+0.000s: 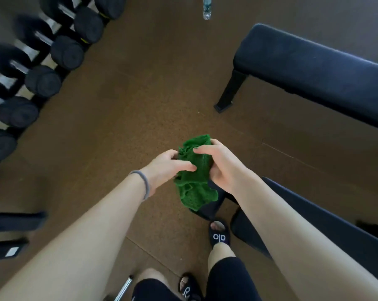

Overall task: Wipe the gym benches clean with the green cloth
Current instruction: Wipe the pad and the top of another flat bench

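Note:
A crumpled green cloth hangs in mid-air over the brown floor, held between both hands. My left hand grips its left side, thumb across the front. My right hand closes over its top and right side. One dark padded bench stands at the upper right, well beyond the hands. A second dark bench runs under my right forearm at the lower right, its near end partly hidden by the cloth and arm.
A rack of black dumbbells lines the left edge. A plastic water bottle stands on the floor at the top. Dark bars jut in at the lower left. My sandalled feet stand beside the near bench.

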### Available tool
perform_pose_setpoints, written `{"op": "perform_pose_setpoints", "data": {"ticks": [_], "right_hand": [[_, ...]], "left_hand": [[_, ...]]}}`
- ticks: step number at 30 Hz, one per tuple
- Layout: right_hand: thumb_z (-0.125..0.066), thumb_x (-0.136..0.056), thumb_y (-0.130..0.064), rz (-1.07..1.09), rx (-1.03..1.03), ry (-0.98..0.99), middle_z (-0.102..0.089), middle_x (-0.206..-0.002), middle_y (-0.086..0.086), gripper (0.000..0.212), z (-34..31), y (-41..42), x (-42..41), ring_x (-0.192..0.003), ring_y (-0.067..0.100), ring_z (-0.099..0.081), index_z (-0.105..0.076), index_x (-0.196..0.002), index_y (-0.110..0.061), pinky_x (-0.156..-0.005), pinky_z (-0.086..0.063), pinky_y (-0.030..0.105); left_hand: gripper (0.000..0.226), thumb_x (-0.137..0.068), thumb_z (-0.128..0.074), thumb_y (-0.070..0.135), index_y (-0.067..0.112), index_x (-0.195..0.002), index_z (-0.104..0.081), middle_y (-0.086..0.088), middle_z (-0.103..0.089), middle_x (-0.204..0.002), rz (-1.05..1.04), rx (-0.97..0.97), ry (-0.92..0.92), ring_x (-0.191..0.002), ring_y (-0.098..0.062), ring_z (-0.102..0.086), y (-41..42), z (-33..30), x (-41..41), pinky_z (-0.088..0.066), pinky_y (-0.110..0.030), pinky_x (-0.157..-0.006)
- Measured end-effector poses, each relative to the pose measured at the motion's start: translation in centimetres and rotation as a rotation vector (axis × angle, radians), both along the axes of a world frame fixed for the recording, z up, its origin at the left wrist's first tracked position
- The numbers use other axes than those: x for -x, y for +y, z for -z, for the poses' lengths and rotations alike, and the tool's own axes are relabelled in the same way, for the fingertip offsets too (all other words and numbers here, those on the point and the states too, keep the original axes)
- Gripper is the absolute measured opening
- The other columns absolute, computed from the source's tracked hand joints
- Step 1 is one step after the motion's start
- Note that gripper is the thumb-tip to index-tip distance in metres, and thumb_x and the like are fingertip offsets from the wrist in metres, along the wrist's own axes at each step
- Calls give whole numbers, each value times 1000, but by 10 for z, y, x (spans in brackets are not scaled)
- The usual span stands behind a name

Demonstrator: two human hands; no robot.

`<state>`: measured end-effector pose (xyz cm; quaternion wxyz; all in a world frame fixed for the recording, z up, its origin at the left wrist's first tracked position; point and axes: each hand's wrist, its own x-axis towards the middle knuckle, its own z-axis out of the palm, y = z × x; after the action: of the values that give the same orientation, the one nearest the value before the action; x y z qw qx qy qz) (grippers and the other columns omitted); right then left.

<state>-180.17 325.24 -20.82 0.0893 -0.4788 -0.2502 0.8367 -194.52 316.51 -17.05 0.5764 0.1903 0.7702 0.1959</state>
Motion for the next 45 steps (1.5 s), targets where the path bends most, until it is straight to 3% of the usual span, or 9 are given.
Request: {"op": "perform_pose_setpoints", "data": {"ticks": [4, 12, 15, 19, 22, 24, 31, 36, 45], "right_hand": [[-75, -89, -4, -110, -167, -117, -77, -108, 13, 31, -60, 28, -6, -97, 29, -77, -65, -117, -10, -89, -62, 52], [-89, -56, -50, -226, -449, -276, -77, -108, -1, 64, -130, 81, 12, -102, 20, -74, -69, -110, -23, -97, -58, 49], [-95, -61, -35, -104, -323, -233, -74, -118, 9, 74, -139, 92, 26, -106, 27, -74, -62, -124, -16, -97, -58, 53], [-79, -86, -4, 33, -141, -97, -76, -117, 12, 49, -139, 97, 53, -102, 27, -76, -58, -130, -7, -87, -62, 43], [-92, -63, -3, 62, -77, -141, -58, -142, 10, 107, -129, 99, 84, -121, 27, -67, -39, -150, -33, -103, -55, 48], [-92, -59, 1, 18, -87, -175, -45, -150, 12, 119, -127, 105, 115, -130, 30, -58, -32, -153, -41, -110, -49, 52], [-87, -74, -24, -355, -582, -670, -34, -134, 0, 61, -153, 124, 210, -113, 23, -52, -56, -126, -34, -92, -46, 35], [-80, -83, -23, -388, -832, -728, -49, -128, -8, 22, -154, 139, 228, -111, 13, -53, -72, -104, -21, -83, -46, 24], [-70, -86, -29, -203, -693, -627, -73, -95, -9, 20, -146, 193, 196, -88, 9, -69, -74, -105, -26, -76, -59, 29]], "left_hand": [[37, -90, -75, 22, 20, -126, -64, -1, -75, -117, -43, -38, -50, -109, -19, -72, 23, -65, 7, -53, -44, -105], [27, -101, -60, 16, 20, -128, -62, -2, -75, -119, 14, -136, -154, -107, -18, -73, 81, -130, 45, -57, -38, -97], [28, -102, -58, 16, 17, -129, -59, -6, -74, -120, 48, -148, -150, -107, -22, -73, 102, -133, 74, -58, -43, -96], [47, -90, -70, 24, 10, -132, -55, -13, -71, -121, 106, -128, -90, -107, -30, -72, 135, -127, 120, -57, -55, -97], [73, -74, -84, 32, 16, -135, -47, -7, -61, -132, 244, -106, -32, -115, -28, -65, 165, -123, 164, -52, -50, -103], [73, -81, -84, 22, 21, -140, -40, 3, -46, -134, 381, -139, 28, -120, -18, -50, 183, -127, 197, -43, -36, -103], [69, -79, -77, 9, 43, -131, -48, 5, -57, -122, 911, -241, 205, -90, -21, -70, 225, -145, 282, -62, -32, -70], [35, -87, -74, 29, 32, -118, -59, 2, -63, -108, 1254, -299, 488, -91, -16, -64, 251, -143, 296, -60, -35, -80], [29, -105, -50, 39, 26, -131, -53, 3, -42, -137, 1737, -428, 715, -110, -21, -54, 331, -139, 272, -57, -43, -83]]}}
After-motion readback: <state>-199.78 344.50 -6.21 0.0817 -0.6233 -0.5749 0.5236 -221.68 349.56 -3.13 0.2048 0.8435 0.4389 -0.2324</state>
